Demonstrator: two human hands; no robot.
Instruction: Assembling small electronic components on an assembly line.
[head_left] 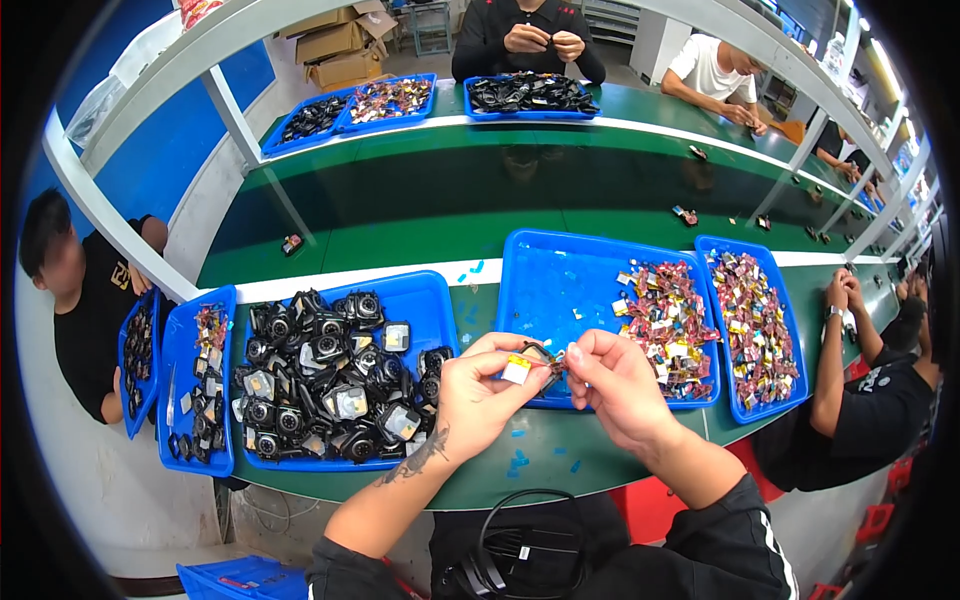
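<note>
Over the table's near edge, my left hand grips a small dark watch case between thumb and fingers. A white battery with yellow tape sticks out beside the thumb, with a reddish wire running toward the case. Pinched closed at the case's right side is my right hand; what lies between its fingertips is too small to make out. Left of my hands, a blue tray holds many black watch cases. Behind and right, another blue tray contains batteries with wires and small boards heaped at its right.
A narrower blue tray of batteries stands at the right, and a blue tray of mixed parts at the left. Blue film scraps lie on the green table. Beyond runs a belt with scattered parts. Co-workers sit across and at both sides.
</note>
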